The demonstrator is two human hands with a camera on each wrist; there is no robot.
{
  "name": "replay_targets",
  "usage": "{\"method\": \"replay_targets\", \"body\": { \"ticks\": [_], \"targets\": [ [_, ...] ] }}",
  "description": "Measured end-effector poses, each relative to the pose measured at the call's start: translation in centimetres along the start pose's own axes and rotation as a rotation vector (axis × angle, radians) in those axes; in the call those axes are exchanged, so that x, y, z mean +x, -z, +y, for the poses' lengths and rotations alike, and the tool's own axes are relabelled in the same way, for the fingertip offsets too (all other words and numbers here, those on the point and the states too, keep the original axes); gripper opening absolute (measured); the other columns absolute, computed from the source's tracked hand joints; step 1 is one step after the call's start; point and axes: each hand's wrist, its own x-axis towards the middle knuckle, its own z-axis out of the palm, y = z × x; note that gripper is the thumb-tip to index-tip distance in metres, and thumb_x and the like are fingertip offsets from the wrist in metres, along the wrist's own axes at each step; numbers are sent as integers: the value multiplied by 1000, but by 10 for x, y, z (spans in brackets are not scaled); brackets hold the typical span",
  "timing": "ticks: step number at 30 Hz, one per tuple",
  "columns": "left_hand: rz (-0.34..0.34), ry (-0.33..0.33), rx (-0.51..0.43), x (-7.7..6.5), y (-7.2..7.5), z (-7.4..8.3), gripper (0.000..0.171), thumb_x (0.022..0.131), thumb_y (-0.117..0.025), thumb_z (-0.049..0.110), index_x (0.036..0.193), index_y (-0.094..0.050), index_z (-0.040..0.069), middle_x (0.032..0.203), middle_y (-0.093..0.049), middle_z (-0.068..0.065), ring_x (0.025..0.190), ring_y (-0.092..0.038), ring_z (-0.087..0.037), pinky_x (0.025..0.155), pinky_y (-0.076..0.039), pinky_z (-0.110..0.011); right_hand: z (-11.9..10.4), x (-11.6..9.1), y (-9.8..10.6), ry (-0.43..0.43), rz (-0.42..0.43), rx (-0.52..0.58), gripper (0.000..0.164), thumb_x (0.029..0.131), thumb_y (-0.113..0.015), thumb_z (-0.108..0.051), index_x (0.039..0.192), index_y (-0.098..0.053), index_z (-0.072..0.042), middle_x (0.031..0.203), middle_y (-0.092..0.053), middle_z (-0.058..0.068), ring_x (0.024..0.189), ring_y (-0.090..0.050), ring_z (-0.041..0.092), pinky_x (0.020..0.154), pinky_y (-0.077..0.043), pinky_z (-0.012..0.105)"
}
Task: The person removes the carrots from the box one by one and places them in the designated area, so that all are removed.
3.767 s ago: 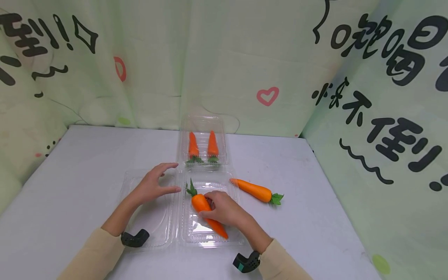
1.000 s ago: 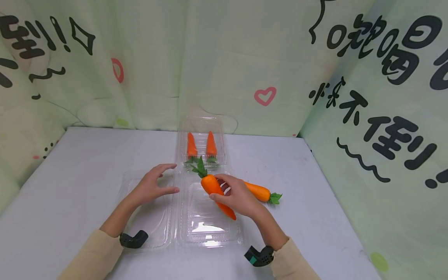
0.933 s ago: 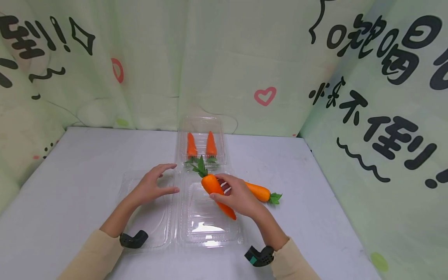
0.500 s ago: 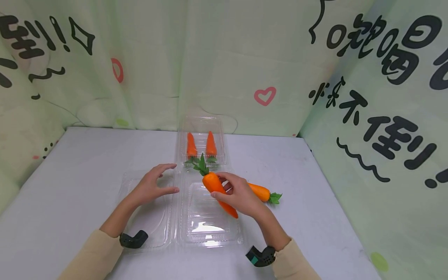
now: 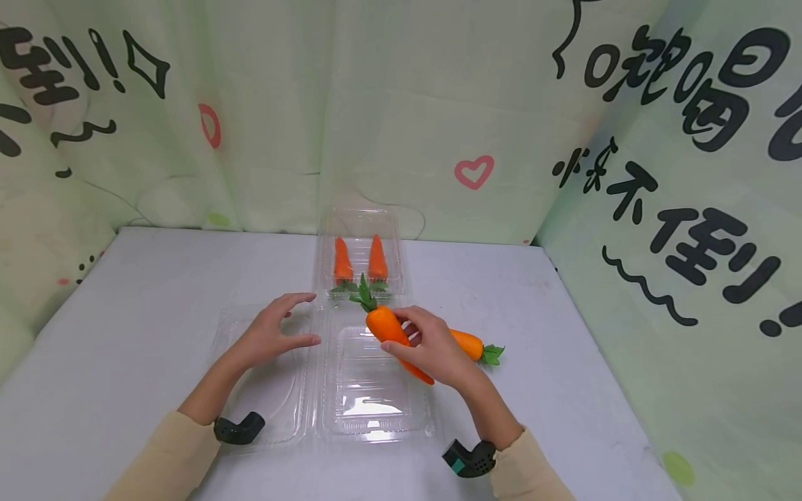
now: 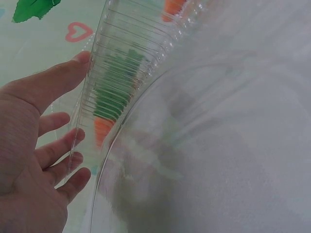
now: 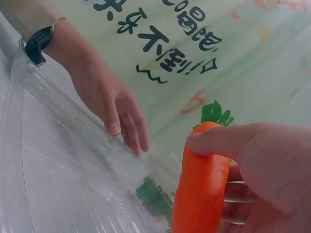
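- While black writing is borne by the pale green curtain (image 5: 401, 76), "不倒" can be read at right.
- A held carrot (image 5: 381, 323) is pinched, tilted, by the right hand (image 5: 432, 344) over the open clear container (image 5: 370, 372).
- The left hand (image 5: 272, 334) is held spread over its left half; contact cannot be told.
- Two carrots (image 5: 378, 257) are contained in the far clear box (image 5: 361, 257).
- A loose carrot (image 5: 466, 343) is partly hidden behind the right hand.

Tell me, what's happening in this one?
A person's right hand holds a carrot over an open, clear box. The left hand, thumb and fingers apart, is near that box and holds no carrot. Two carrots lie in a farther box; another carrot, partly hidden behind the right hand, lies on the table.
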Motion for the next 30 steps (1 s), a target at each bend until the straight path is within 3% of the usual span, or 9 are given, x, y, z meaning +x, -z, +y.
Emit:
{"method": "replay_targets", "body": {
  "ticks": [18,26,30],
  "targets": [
    [0,-5,9,0,0,1,78,78,-80,32,144,-43,13,150,-41,-13,134,-42,-36,104,-44,-56,2,-2,3,3,6,0,45,86,-72,-28,127,-57,-15,108,-65,0,92,-57,15,80,-51,27],
    [-3,1,8,0,1,1,78,78,-80,31,144,-43,13,150,-41,-14,134,-42,-36,104,-44,-56,4,-1,3,8,10,4,46,87,-72,-28,127,-57,-14,109,-65,2,94,-57,16,85,-55,41],
    [-3,1,9,0,0,0,78,78,-80,31,144,-43,13,150,-41,-13,134,-42,-36,104,-44,-56,5,0,2,14,11,0,46,87,-72,-28,127,-57,-13,110,-65,3,94,-57,16,85,-55,43]
  ]
}}
